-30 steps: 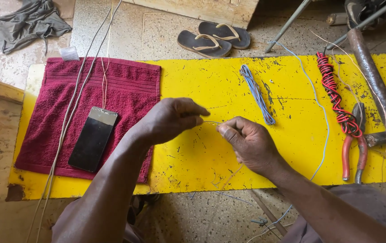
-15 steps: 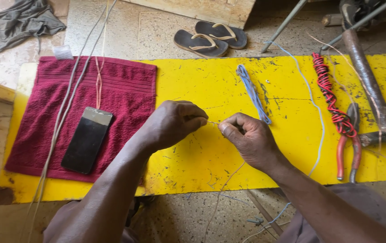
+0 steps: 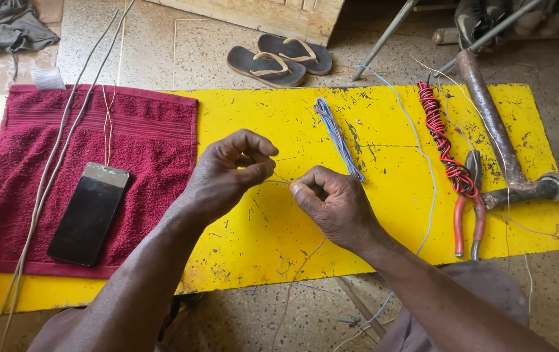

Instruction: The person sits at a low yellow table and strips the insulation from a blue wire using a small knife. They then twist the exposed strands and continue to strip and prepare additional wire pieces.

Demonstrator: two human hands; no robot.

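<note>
Two hands are pinching a thin wire point(image 3: 280, 180) over the middle of the yellow board point(image 3: 260, 241), left hand point(image 3: 227, 173) and right hand point(image 3: 331, 202) each clamping an end between fingertips, bundles and pliers point(image 3: 468, 208) lying toward the right edge.

Both hands point(image 3: 286, 186) on thin wire point(image 3: 279, 180)

A speckled terrazzo floor point(image 3: 162, 45) is stretching across the far side, catching even daylight. A pair of dark sandals point(image 3: 279, 57) is lying on it beside a wooden panel point(image 3: 273, 13). A scuffed yellow tabletop point(image 3: 383, 215) is spanning the near ground.
</note>
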